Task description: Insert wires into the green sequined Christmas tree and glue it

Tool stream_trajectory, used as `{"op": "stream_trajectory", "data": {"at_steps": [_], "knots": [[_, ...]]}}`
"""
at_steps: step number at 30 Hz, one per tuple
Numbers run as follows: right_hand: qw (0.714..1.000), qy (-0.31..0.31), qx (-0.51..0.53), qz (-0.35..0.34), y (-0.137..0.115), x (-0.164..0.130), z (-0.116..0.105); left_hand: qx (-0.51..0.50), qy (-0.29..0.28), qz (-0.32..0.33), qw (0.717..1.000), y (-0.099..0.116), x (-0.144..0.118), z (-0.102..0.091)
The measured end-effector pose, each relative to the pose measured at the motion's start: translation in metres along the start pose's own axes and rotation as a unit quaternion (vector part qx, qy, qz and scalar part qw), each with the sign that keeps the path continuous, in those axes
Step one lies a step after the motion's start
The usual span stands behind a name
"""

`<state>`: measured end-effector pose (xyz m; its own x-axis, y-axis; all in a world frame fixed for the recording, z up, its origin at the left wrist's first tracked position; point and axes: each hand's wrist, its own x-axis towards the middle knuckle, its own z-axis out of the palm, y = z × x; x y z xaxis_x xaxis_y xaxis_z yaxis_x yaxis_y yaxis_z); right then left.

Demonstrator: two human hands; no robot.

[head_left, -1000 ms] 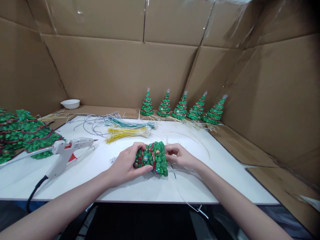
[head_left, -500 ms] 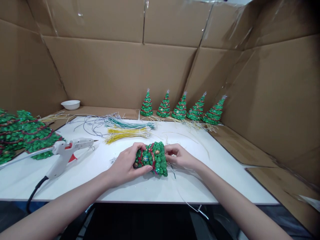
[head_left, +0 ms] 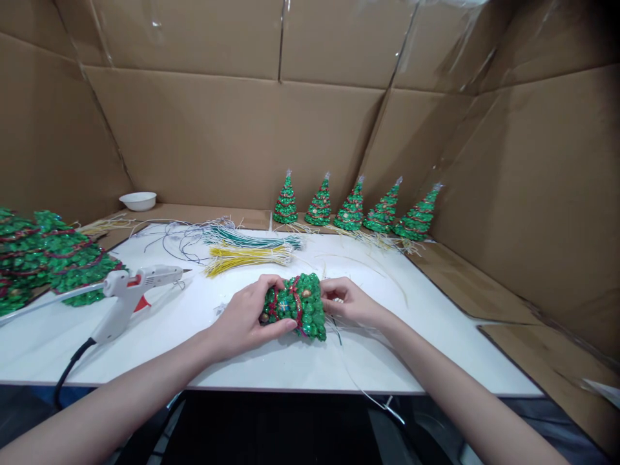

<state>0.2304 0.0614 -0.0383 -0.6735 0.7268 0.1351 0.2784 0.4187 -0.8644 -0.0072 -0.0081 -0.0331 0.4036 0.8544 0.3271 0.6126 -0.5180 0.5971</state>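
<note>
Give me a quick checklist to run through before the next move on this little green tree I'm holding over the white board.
1. Left hand grips the green tree around its narrow end: ok.
2. Right hand is at the tree's wide base, fingers on the wires there: ok.
3. Tree lies on its side over the white board, not dangling off the edge: ok.
4. Glue gun rests on the board to the left, nozzle pointing away from both hands: ok.
5. Whether the glue gun is hot: cannot tell.
6. Loose wire trails off the board's front edge: not ok.

Glittery green tree (head_left: 296,305), matt cardboard walls (head_left: 232,139).
</note>
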Motion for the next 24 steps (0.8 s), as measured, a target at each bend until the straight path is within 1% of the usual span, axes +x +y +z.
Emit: {"op": "stream_trajectory", "data": {"at_steps": [6, 13, 24], "knots": [[1.0, 0.003, 0.003, 0.009, -0.0012, -0.0002, 0.0009, 0.0, -0.002, -0.006, 1.0, 0.0003, -0.001, -0.0001], [1.0, 0.001, 0.006, 0.0, -0.0008, 0.0001, 0.0005, -0.001, -0.002, -0.004, 1.0, -0.0002, 0.0008, 0.0003], [1.0, 0.0, 0.002, 0.007, 0.0009, -0.0001, 0.0, 0.001, -0.004, -0.008, 1.0, 0.001, -0.0005, -0.0002]]}}
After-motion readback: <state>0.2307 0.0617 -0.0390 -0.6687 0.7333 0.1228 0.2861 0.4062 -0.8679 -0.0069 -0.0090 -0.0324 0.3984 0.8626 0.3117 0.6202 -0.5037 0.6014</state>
